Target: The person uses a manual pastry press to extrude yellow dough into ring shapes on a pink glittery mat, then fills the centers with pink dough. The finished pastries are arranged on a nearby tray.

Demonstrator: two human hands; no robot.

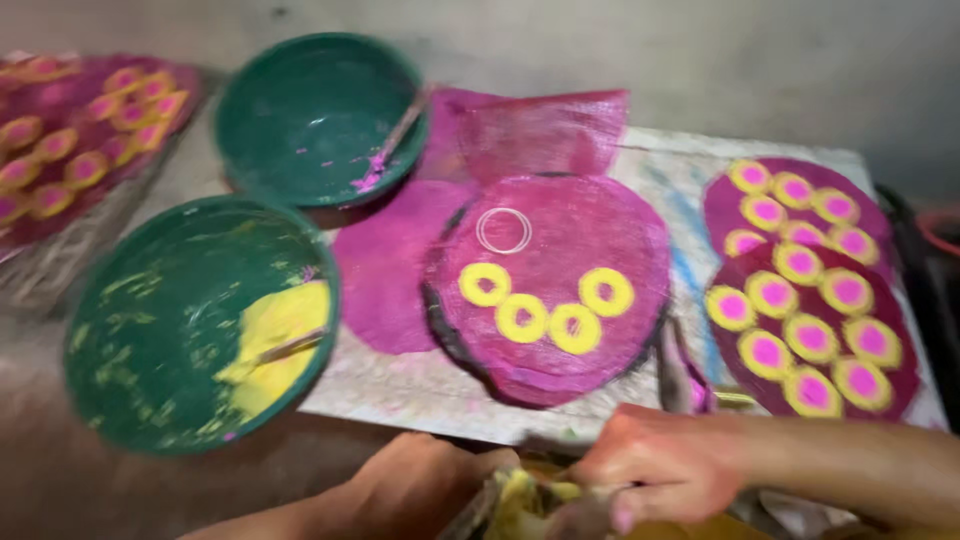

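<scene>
**Both hands closed on a yellow-smeared bundle at the board's near edge**

At the far left edge, a tray of finished discs [70,130] carried pink-centred yellow rings on a dark magenta ground. Next came two round green bowls: the near one [160,340] held a patch of yellow paste [275,345] with a stick lying in it, and the far one [310,115] showed only pink smears and a stick [395,135] leaning on its rim.

On the pale board [660,170], a pink mesh cloth [545,130] lay toward the far edge. In front of it, at the board's middle, sat a round magenta disc [590,240] bearing four yellow rings [545,310] in a curved row and one thin white ring outline [503,230] above them. At the board's right edge lay two dark magenta discs [810,290] covered with yellow rings filled pink.

At the near edge, the left hand [420,490] was curled shut around the lower end of a yellow-smeared bundle [525,500], blurred, its kind impossible to tell. The right hand [660,465], stained pink, pinched the bundle's other end with bent fingers. The bundle sat between the two hands, just below the middle disc.
</scene>
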